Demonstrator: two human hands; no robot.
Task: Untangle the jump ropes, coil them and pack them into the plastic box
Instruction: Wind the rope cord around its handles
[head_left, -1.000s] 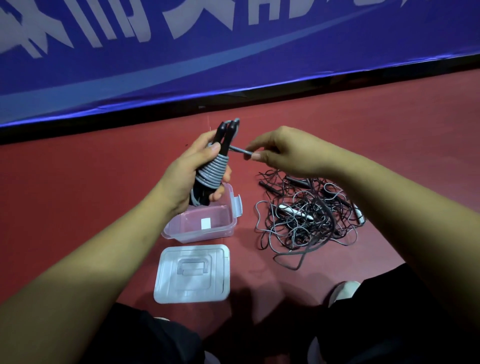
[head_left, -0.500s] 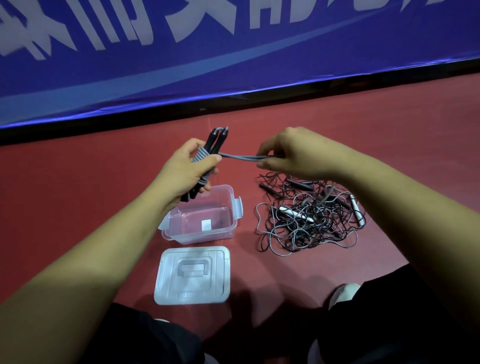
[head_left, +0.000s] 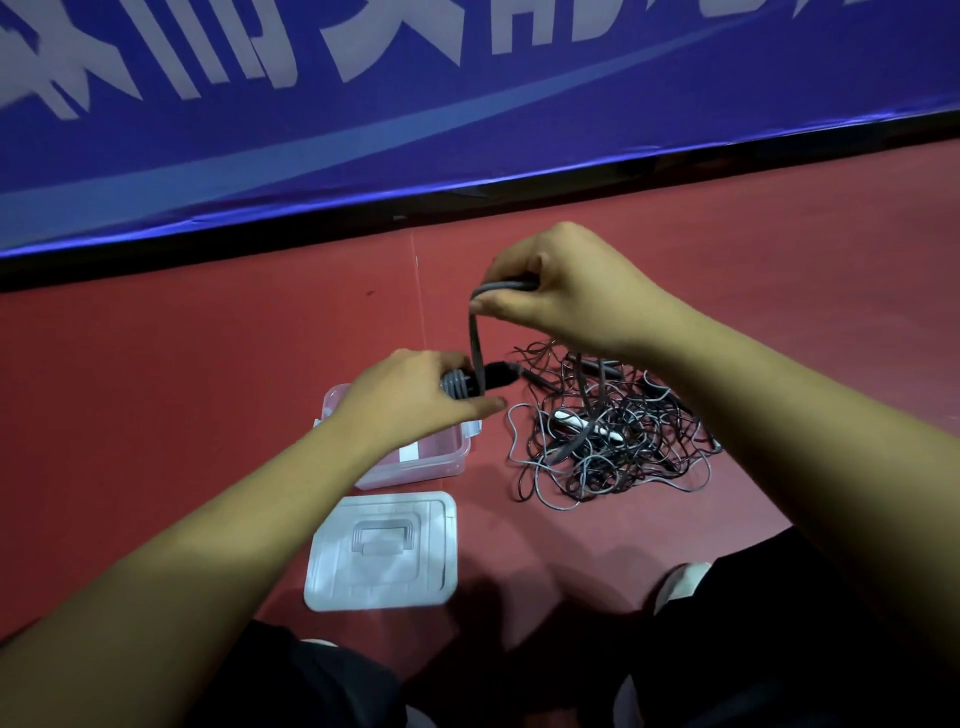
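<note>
Grey cord, thick and smooth, is wound in tight turns around two black handles. This coiled jump rope (head_left: 460, 385) sits in the left hand (head_left: 415, 400), whose fingers are curled around it. The black handle ends (head_left: 500, 375) stick out of the hand toward the right side. From the coil a free cord (head_left: 475, 338) rises to the right hand (head_left: 566, 291), which is above the left hand and a little to its right. The right hand pinches a bend of this cord between thumb and fingers. The two hands are apart, and only the cord joins them.

Below the right hand, on the red floor (head_left: 208, 374), lie the tangled jump ropes (head_left: 613, 447), a loose heap of thin grey and dark cords with a white handle (head_left: 587, 427) in the middle. The clear plastic box (head_left: 441, 462) stands open just under the left hand. Its lid (head_left: 384, 551) lies flat on the floor, nearer to the person than the box. Behind both hands hangs a blue banner (head_left: 467, 104).
</note>
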